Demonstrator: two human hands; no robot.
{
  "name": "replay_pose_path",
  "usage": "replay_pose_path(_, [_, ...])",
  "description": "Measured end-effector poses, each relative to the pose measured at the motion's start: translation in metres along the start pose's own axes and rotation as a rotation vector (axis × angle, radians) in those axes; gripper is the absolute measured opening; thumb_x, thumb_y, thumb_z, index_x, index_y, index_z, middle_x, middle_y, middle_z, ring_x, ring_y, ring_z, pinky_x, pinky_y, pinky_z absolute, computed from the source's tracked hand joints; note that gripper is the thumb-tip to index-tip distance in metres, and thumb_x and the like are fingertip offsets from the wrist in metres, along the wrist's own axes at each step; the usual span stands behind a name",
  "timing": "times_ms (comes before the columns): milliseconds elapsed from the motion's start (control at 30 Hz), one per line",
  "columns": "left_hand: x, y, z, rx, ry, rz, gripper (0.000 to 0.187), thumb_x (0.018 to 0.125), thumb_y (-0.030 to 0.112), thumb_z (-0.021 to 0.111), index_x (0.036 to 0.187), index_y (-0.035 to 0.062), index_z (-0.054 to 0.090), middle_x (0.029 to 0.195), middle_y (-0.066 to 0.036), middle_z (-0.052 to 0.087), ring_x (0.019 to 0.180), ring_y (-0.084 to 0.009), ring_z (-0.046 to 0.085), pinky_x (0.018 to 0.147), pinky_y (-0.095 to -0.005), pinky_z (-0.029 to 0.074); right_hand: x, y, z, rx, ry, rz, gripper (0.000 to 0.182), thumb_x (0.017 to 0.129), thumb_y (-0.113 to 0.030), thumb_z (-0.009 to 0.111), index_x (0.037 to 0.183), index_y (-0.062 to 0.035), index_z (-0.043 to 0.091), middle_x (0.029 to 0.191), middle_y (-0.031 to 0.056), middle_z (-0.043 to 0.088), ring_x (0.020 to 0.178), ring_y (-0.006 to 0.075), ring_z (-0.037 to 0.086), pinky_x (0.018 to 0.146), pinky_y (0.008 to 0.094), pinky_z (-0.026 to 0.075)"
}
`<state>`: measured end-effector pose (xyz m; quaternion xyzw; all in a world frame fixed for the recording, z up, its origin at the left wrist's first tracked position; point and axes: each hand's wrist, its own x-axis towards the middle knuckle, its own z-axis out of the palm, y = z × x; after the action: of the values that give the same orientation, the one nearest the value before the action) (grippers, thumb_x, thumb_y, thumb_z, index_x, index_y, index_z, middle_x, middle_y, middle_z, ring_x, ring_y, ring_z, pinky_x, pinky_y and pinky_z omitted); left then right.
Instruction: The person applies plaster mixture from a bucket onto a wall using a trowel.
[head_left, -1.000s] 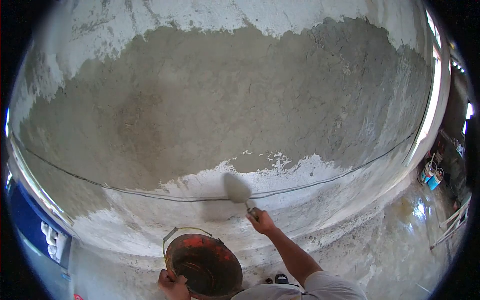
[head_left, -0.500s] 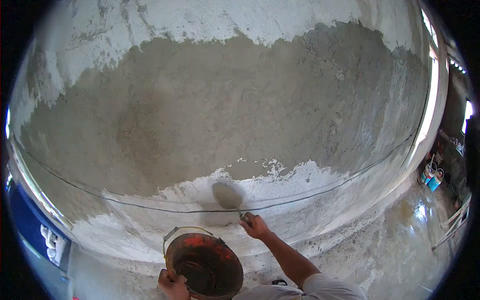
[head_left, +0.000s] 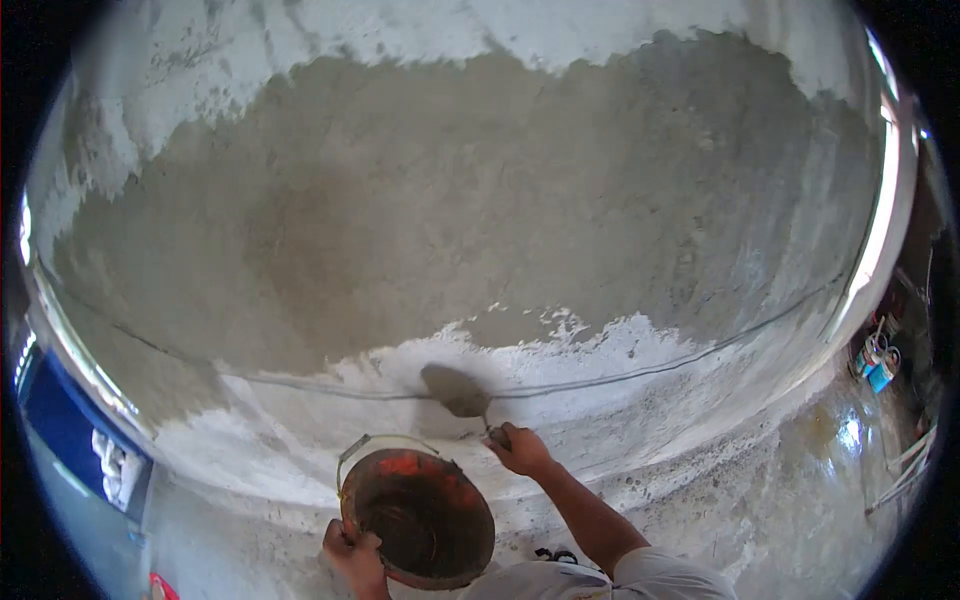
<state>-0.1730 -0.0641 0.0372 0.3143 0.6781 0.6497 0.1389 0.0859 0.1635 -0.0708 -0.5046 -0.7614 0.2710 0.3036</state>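
My right hand point(head_left: 522, 450) is wrapped round the handle of a trowel point(head_left: 455, 390). The blade carries a layer of grey mortar and sits in front of the lower wall, across the line of a thin cable point(head_left: 590, 387). Down and to the left, my left hand point(head_left: 355, 560) grips the rim of a mortar-stained bucket point(head_left: 468, 500), tilted so its inside faces me. Its interior is dark with orange-red patches, and its wire handle point(head_left: 390, 437) stands up at the far side. Ahead, the wall point(head_left: 480, 200) has a broad band of damp grey plaster.
Whitish bare wall point(head_left: 330, 400) shows below the grey plaster and above it. Paint buckets point(head_left: 876, 365) stand on the wet floor point(head_left: 800, 470) at the right. A blue panel point(head_left: 65, 415) is at the far left, and a red object point(head_left: 162, 587) lies at the lower left.
The trowel has come down relative to the wall, from above the cable to across it, its blade tipping. The bucket has shifted slightly up and right, and the view has tilted slightly downward.
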Motion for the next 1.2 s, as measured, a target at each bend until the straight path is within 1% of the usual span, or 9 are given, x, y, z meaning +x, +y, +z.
replay_pose_path(67, [0.0, -0.003, 0.0, -0.035, 0.001, 0.0, 0.031, 0.053, -0.001, 0.062, 0.065, 0.008, 0.034, 0.066, 0.002, 0.034, 0.063, -0.0118, 0.036, 0.056, -0.0302, 0.032, -0.02, 0.007, -0.003, 0.083, 0.079, -0.05, 0.036, 0.095, -0.04, 0.063, 0.104, -0.0054, 0.058, 0.088, 0.02, 0.071, 0.088, 0.0423, 0.069, 0.075, 0.0517, 0.054])
replay_pose_path(167, [0.001, -0.008, -0.003, 0.051, 0.1, 0.025, 0.031, 0.056, 0.001, 0.063, 0.065, 0.0092, 0.034, 0.067, 0.003, 0.035, 0.064, -0.011, 0.036, 0.054, -0.0305, 0.031, -0.047, -0.024, -0.052, -0.056, -0.091, -0.104, 0.021, 0.088, -0.024, 0.068, 0.105, -0.013, 0.066, 0.094, 0.0099, 0.072, 0.086, 0.0333, 0.07, 0.072, 0.0448, 0.056])
replay_pose_path(267, [0.009, 0.014, -0.013, 0.263, -0.027, 0.065, 0.029, 0.059, 0.001, 0.063, 0.064, 0.0063, 0.035, 0.062, 0.001, 0.033, 0.059, -0.0109, 0.034, 0.052, -0.0315, 0.029, -0.057, -0.053, -0.078, -0.215, -0.109, -0.389, 0.03, 0.077, -0.016, 0.08, 0.103, -0.0096, 0.064, 0.093, 0.0086, 0.07, 0.079, 0.031, 0.071, 0.067, 0.0408, 0.056])
replay_pose_path(433, [0.014, 0.011, -0.02, 0.167, -0.097, 0.039, 0.029, 0.057, -0.003, 0.06, 0.066, 0.0105, 0.036, 0.067, 0.006, 0.036, 0.062, -0.0081, 0.033, 0.054, -0.0261, 0.027, -0.053, -0.095, -0.072, -0.525, -0.224, -0.497, 0.024, 0.081, -0.02, 0.075, 0.099, -0.0106, 0.064, 0.089, 0.0066, 0.064, 0.074, 0.0279, 0.066, 0.062, 0.0422, 0.052])
replay_pose_path(500, [0.016, 0.011, -0.02, 0.154, -0.131, 0.13, 0.029, 0.057, -0.005, 0.059, 0.066, 0.0109, 0.036, 0.067, 0.006, 0.035, 0.062, -0.0068, 0.032, 0.055, -0.0242, 0.026, -0.043, -0.106, -0.06, -0.674, -0.083, -0.796, 0.023, 0.08, -0.019, 0.07, 0.101, -0.0116, 0.064, 0.088, 0.0042, 0.062, 0.078, 0.0232, 0.064, 0.069, 0.0387, 0.051])
replay_pose_path(700, [0.015, 0.019, -0.016, 0.158, -0.208, 0.134, 0.028, 0.059, -0.006, 0.058, 0.065, 0.0105, 0.036, 0.065, 0.006, 0.035, 0.062, -0.0061, 0.032, 0.055, -0.0241, 0.026, -0.026, -0.122, -0.011, -0.986, 0.245, -1.108, 0.029, 0.075, -0.028, 0.066, 0.097, -0.009, 0.071, 0.095, 0.0061, 0.066, 0.093, 0.0226, 0.06, 0.087, 0.0379, 0.047])
replay_pose_path(900, [0.022, 0.03, -0.009, 0.218, -0.298, 0.249, 0.027, 0.062, -0.005, 0.058, 0.064, 0.0097, 0.035, 0.065, 0.005, 0.035, 0.062, -0.0071, 0.032, 0.054, -0.0255, 0.025, -0.028, -0.099, -0.011, -1.091, 0.232, -1.286, 0.036, 0.075, -0.028, 0.064, 0.103, -0.0078, 0.073, 0.101, 0.0061, 0.068, 0.1, 0.0248, 0.06, 0.093, 0.0402, 0.044])
replay_pose_path(1067, [0.033, 0.042, 0.015, 0.229, -0.237, 0.254, 0.028, 0.061, -0.004, 0.058, 0.064, 0.0082, 0.034, 0.064, 0.004, 0.033, 0.063, -0.008, 0.029, 0.054, -0.0259, 0.025, -0.078, -0.085, -0.03, -0.933, 0.12, -1.239, 0.043, 0.073, -0.029, 0.066, 0.11, -0.0083, 0.073, 0.11, 0.0077, 0.068, 0.106, 0.0243, 0.061, 0.097, 0.0389, 0.044])
replay_pose_path(1200, [0.037, 0.035, 0.032, 0.203, -0.394, 0.231, 0.025, 0.062, -0.002, 0.061, 0.063, 0.0062, 0.037, 0.058, 0.001, 0.035, 0.057, -0.0083, 0.032, 0.05, -0.0288, 0.026, -0.109, -0.096, -0.049, -0.838, -0.04, -1.132, 0.043, 0.075, -0.027, 0.067, 0.114, -0.0099, 0.073, 0.113, 0.0077, 0.069, 0.109, 0.0237, 0.061, 0.101, 0.0384, 0.043])
